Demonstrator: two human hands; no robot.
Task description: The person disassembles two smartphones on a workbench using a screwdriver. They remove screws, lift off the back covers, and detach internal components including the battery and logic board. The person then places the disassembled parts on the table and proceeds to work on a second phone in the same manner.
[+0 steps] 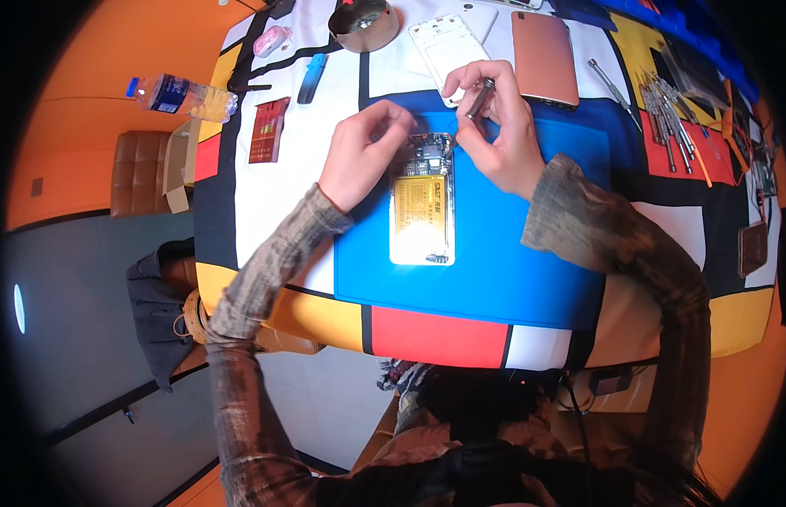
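An opened smartphone (422,207) lies lengthwise on a blue mat (359,262). Its gold battery takes up the lower part, with a bright glare near the bottom, and the dark circuit board (428,152) is bare at the top. Beside the board's upper left corner is my left hand (367,150), fingers bent and closed; what they pinch, if anything, is hidden. My right hand (504,127) grips a short, dark metallic tool, probably a screwdriver (480,100), at the phone's upper right. Its tip is too small to make out.
A white phone shell (448,51) and an orange-brown phone (545,59) lie beyond the mat. Several screwdrivers (670,118) spread at the right. Leftward are a blue lighter (312,78), a red packet (268,131), a metal bowl (364,29) and a water bottle (182,95).
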